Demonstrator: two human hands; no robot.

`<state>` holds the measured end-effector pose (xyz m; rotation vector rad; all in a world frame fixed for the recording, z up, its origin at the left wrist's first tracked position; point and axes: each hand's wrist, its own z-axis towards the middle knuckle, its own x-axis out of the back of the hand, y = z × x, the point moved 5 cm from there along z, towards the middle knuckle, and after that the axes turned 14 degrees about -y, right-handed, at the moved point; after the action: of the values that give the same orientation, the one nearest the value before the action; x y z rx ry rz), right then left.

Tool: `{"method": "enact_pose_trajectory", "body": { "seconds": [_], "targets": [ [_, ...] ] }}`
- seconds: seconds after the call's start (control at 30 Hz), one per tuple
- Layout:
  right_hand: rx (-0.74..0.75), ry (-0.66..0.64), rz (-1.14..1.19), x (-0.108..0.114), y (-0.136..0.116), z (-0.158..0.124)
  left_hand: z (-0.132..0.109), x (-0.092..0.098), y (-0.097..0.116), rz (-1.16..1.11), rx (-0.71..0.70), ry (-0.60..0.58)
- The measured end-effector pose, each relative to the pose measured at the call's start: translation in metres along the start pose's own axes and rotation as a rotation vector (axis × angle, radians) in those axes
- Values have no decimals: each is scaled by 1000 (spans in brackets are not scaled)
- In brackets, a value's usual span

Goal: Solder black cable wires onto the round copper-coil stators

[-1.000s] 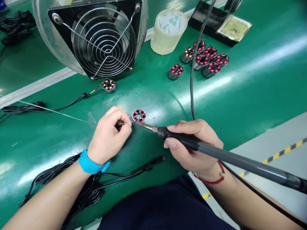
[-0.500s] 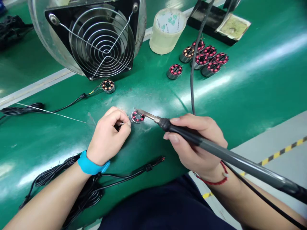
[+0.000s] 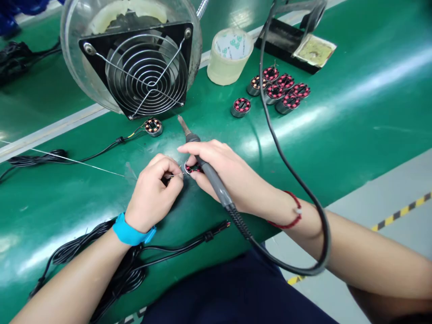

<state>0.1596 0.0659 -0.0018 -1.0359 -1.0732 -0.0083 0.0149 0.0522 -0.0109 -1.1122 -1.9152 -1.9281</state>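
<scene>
My left hand (image 3: 157, 191) is closed in a pinch on thin wires beside a small round motor stator (image 3: 191, 168) with red and black windings. Across from it, my right hand (image 3: 222, 171) holds a soldering iron (image 3: 212, 177) against the palm, its tip pointing up and away toward the fan. The thumb and a finger of this hand reach down to the stator, partly covering it; I cannot tell how firmly they grip it. From the iron's handle a black cord (image 3: 297, 267) loops over my right forearm.
A fan with a wire guard (image 3: 151, 85) stands at the back left. Near it lies a cabled stator (image 3: 153, 127). Several stators (image 3: 286, 103) cluster by a tape roll (image 3: 230, 56) and a soldering iron stand (image 3: 290, 47). Coiled black cables (image 3: 128, 274) lie in front, and a solder wire (image 3: 79, 160) stretches in from the left.
My right hand has moved left to the stator, and the iron has swung from pointing at the stator to pointing up and away. My left hand keeps its pinch.
</scene>
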Motion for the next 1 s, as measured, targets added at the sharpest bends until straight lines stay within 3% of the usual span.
{"method": "enact_pose_trajectory", "body": {
  "seconds": [0.2, 0.4, 0.47, 0.57, 0.7, 1.0],
  "targets": [
    [53, 62, 8, -12, 5, 3, -4, 2, -4, 24, 28, -30],
    [52, 110, 15, -12, 3, 2, -6, 7, 0, 259, 27, -81],
    [17, 72, -7, -16, 4, 3, -5, 10, -3, 182, 100, -127],
    [11, 44, 4, -19, 5, 2, -5, 12, -13, -131, 266, -183],
    [31, 31, 17, -19, 3, -2, -6, 12, -18, -432, 358, -162],
    [54, 43, -40, -19, 1, -2, -2, 9, -14, -298, 383, -172]
  ]
}}
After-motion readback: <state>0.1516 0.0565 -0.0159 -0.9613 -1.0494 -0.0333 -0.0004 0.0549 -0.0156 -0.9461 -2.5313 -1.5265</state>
